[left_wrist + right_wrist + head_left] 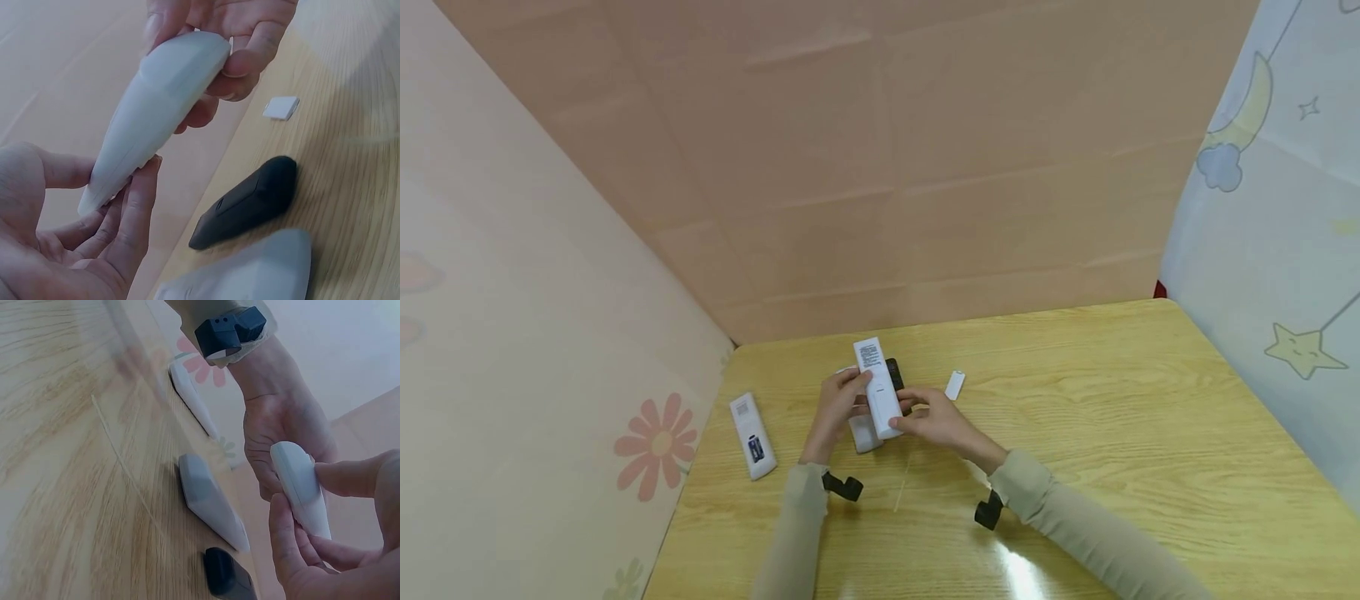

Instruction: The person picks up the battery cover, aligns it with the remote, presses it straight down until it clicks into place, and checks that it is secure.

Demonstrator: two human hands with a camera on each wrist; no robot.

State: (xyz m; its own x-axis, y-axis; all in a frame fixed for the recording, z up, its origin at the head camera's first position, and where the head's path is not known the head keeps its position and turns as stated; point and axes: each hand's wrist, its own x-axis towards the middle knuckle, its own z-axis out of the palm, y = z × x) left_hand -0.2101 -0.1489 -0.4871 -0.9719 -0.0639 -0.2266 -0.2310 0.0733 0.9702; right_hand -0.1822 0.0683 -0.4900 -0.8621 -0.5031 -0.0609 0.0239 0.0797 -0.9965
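A white remote control (878, 390) is held above the table with its labelled back, bearing a battery cover, facing up. My left hand (837, 406) pinches its upper part between thumb and fingers, as the left wrist view shows. At the lower end my right hand (937, 418) grips it by the edges, thumb on one side, fingers on the other. Beneath lie another white remote (250, 272) and a black remote (250, 200), both partly hidden in the head view.
To the left lies a white remote (744, 419) with its battery compartment (756, 448) uncovered and batteries inside. A small white battery cover (955, 384) rests right of the hands. The wooden table (1075, 433) meets a fabric backdrop (880, 167) at its far edge.
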